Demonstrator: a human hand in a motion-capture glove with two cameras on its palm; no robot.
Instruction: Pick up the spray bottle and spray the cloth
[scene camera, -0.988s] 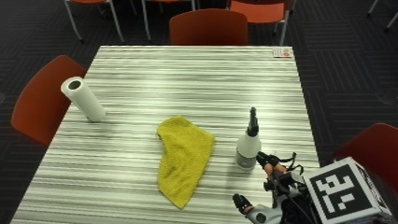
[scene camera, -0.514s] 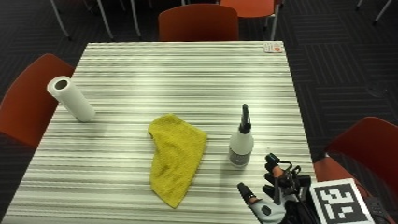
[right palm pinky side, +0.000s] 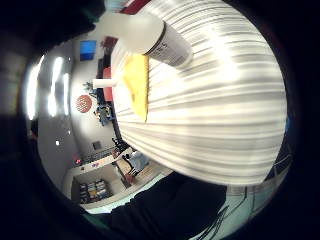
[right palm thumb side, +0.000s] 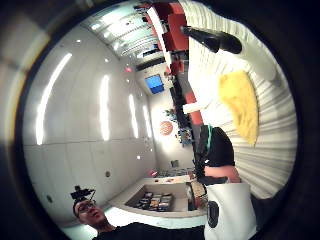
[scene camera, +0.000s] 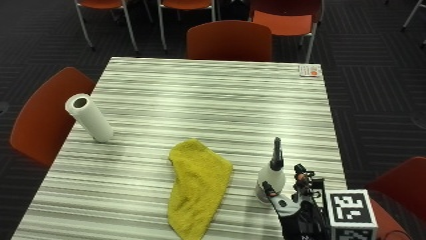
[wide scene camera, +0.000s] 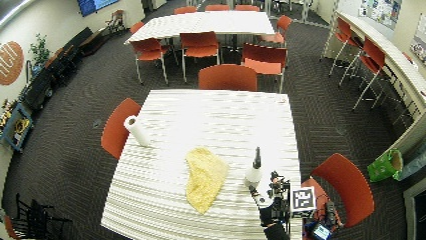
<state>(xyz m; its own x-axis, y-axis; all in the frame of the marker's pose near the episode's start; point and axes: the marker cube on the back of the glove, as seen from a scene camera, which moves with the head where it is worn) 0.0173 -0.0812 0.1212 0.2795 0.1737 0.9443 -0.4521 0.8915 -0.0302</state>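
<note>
1. From where I stand, the gloved right hand (scene camera: 293, 200) sits at the near right corner of the striped table (scene camera: 213, 100), its fingers (scene camera: 301, 176) straight and fanned out, reaching up beside the spray bottle (scene camera: 271, 175).
2. The bottle stands upright just ahead of the fingertips, white body below and black nozzle on top. Whether any finger already touches it I cannot tell; nothing looks wrapped round it.
3. From the little-finger side of the palm, the bottle's body (right palm pinky side: 155, 35) fills a good part of the view, so the palm is close to it.
4. The yellow cloth (scene camera: 196, 185) lies flat on the table, beyond the bottle from the fingers and just apart from it.
5. A paper towel roll (scene camera: 90, 117) stands well away from the hand, near the far left edge of the table.
6. As for progress, I would say the task is barely begun: the bottle is on the table and not lifted. What is left is to close the fingers round it, raise it, turn the nozzle toward the cloth and squeeze the trigger.
</note>
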